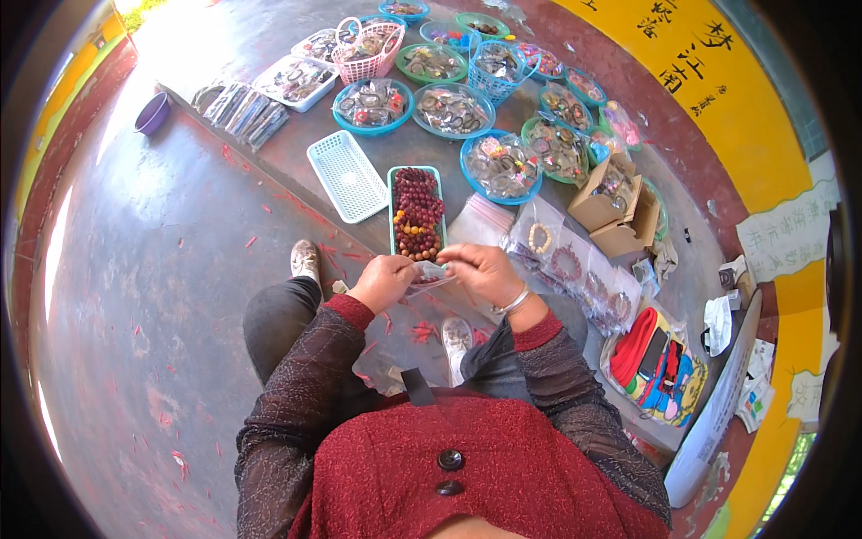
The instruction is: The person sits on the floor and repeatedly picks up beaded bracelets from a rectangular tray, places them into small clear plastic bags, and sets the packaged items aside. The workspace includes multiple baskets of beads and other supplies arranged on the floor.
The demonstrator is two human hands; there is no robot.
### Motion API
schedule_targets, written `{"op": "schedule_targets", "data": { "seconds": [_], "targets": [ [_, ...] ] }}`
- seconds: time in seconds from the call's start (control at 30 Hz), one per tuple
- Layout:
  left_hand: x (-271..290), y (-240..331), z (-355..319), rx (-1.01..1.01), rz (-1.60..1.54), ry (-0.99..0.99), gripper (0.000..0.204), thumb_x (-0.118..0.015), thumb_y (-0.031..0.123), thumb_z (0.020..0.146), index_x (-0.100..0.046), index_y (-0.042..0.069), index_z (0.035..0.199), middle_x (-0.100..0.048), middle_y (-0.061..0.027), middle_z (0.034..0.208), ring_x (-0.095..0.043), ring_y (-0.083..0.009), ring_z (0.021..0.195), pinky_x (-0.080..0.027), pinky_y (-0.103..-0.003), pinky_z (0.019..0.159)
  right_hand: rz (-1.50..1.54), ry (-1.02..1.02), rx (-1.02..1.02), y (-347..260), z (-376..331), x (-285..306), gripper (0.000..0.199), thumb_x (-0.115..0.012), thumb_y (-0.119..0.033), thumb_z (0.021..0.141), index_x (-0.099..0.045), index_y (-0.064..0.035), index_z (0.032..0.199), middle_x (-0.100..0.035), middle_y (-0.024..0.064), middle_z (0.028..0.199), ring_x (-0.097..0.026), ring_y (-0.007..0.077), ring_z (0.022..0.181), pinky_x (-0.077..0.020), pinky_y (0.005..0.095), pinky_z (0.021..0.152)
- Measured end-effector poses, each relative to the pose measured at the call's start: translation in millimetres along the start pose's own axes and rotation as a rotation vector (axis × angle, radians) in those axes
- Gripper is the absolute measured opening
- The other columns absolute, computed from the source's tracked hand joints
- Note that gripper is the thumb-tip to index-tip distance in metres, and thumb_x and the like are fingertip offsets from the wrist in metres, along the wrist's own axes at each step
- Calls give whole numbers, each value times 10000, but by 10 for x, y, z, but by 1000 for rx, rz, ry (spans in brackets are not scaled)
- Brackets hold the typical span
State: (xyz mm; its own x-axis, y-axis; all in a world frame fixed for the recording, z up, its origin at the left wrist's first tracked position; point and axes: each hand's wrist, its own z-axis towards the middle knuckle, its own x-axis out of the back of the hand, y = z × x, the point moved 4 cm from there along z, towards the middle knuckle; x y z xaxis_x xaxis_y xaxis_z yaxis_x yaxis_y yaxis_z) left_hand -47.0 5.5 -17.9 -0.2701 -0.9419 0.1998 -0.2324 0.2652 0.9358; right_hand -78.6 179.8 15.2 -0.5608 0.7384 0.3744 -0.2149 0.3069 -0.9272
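Between my hands is a small clear plastic bag (428,278). My left hand (382,282) has its fingers closed on the bag's left side. With thumb and fingertips pinched together, my right hand (487,273) grips the bag's right side; a silver bangle circles that wrist. What lies inside the bag is too small to tell. Just beyond my hands stands a narrow pale tray (391,203) of bead bracelets (418,202), dark red, yellow and brown. To its right lie a stack of clear bags (480,221) and bagged bracelets (567,262), one of them cream.
A pale perforated basket (351,176) sits left of the bead tray. Beyond are several round basins (373,128) of packaged goods, a blue handled basket (495,87) and an open cardboard box (616,199). A purple basin (153,114) stands on the lower floor at left.
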Motion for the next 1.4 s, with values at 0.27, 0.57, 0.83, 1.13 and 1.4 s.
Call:
{"op": "schedule_targets", "data": {
  "seconds": [0.27, 0.57, 0.83, 1.13, 1.4],
  "targets": [
    [167, 146, -83, -26, -174, -41, 254, -493, 164, 863, -614, -51, 927, -616, -78, 761, -572, -131, 541, -472, -244, 457, 345, -189, -82, 241, 20, 112, 529, -550, 10, 747, -432, -27, 1261, -558, 76, 1127, -510, 174, 1074, -391, 281, 913],
    [183, 160, -96, 76, -685, -23, 215, -514, 193, 874, -618, 9, 908, -622, -44, 782, -512, -86, 529, -413, -207, 427, 513, -233, -73, 114, 34, -238, 330, -495, -202, 912, -527, 22, 1152, -567, 32, 1075, -511, 96, 968, -410, 240, 856],
    [224, 105, -63, 113, -460, 168, 257, -556, 225, 853, -601, -28, 860, -540, -11, 623, -413, -72, 419, -332, -217, 383, 624, -13, -142, 312, 99, -244, 342, -428, -273, 939, -553, 18, 1067, -606, 59, 974, -557, 109, 906, -442, 246, 823],
    [217, 77, -27, -121, -576, 8, 355, -597, 245, 831, -566, -30, 1053, -615, -43, 901, -558, -105, 815, -435, -252, 742, 949, 8, -192, -116, 70, -51, 379, -393, -295, 941, -512, 24, 1109, -634, 140, 934, -620, 236, 868, -490, 352, 810],
    [-138, 118, -75, -90, -599, -346, 320, -564, 99, 841, -513, -32, 1127, -613, -100, 1014, -587, -186, 944, -442, -307, 862, 1261, 192, -136, 76, 161, 95, 374, -415, -281, 932, -483, 21, 1141, -557, 200, 1114, -586, 268, 968, -486, 378, 822]
  ]
}}
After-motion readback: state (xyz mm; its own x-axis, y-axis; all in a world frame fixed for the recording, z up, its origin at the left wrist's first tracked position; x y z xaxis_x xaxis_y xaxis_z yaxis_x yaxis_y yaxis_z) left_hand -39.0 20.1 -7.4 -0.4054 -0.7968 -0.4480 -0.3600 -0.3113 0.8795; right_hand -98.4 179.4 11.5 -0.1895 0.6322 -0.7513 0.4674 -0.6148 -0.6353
